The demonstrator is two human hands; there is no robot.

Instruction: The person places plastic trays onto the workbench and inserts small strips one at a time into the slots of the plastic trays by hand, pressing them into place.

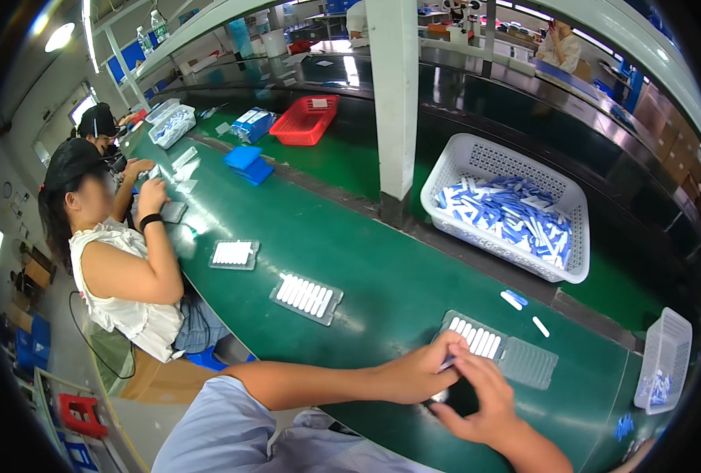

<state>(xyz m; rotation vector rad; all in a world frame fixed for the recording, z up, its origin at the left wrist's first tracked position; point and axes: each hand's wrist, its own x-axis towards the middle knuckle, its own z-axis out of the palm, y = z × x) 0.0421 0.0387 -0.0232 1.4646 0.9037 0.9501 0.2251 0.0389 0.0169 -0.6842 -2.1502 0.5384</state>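
Note:
My left hand [425,374] is closed, thumb and fingers pinched on a small pale piece [446,363] that they mostly cover. Beside it, my right hand [488,398] reaches its fingertips to the same spot, its thumb spread well away from the fingers. Just beyond both hands lies a clear hinged plastic case [528,363], lid laid back, holding a row of white sticks [481,339]. Farther off on the green table are two loose white sticks [540,326] and a blue one [517,297].
A white basket [445,201] heaped with blue and white sticks stands beyond a metal post [394,102]. Filled cases [307,298] line the green table [382,292] leftward. A smaller basket [678,335] is at right, a red one [319,118] far off. Co-workers [126,268] sit left.

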